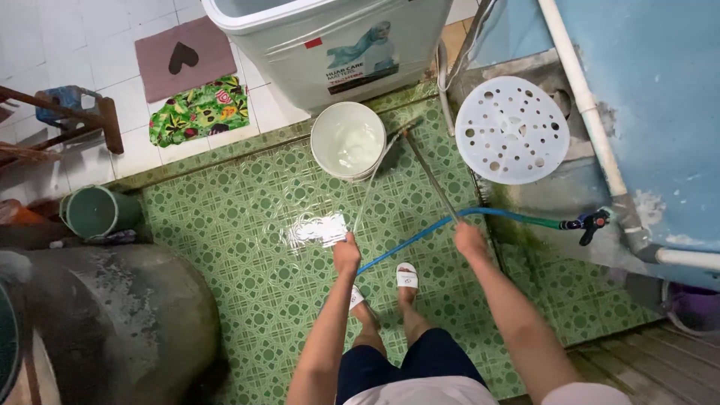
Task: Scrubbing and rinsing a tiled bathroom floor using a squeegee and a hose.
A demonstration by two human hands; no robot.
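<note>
Here, the left hand (346,253) is seen at the centre of the frame, closed into a fist around the end of a blue hose (420,234). From that fist a stream of water (371,176) is thrown up the frame toward a white bucket (347,139), which stands upper centre on the green patterned floor (247,225), just below a white washing machine (330,45). The hose is laid with its long axis running from the fist toward the right of the frame, rising slightly, and it is joined to a tap (592,223) at the right edge beside a white pipe (592,112). The right hand (469,238) is closed around the lower end of a thin stick-like handle (431,176). The handle is held with its long axis slanting from the hand up and to the left, its far end lying near the bucket rim; what is fitted at that end cannot be told. A wet glare patch (319,229) is shown on the floor just left of the left hand. A round perforated white disc (512,129) is leaned at upper right. A green pail (94,212) is placed at centre left, above a large dark tank (112,322). White slippers (406,275) are worn on the feet, bottom centre.
</note>
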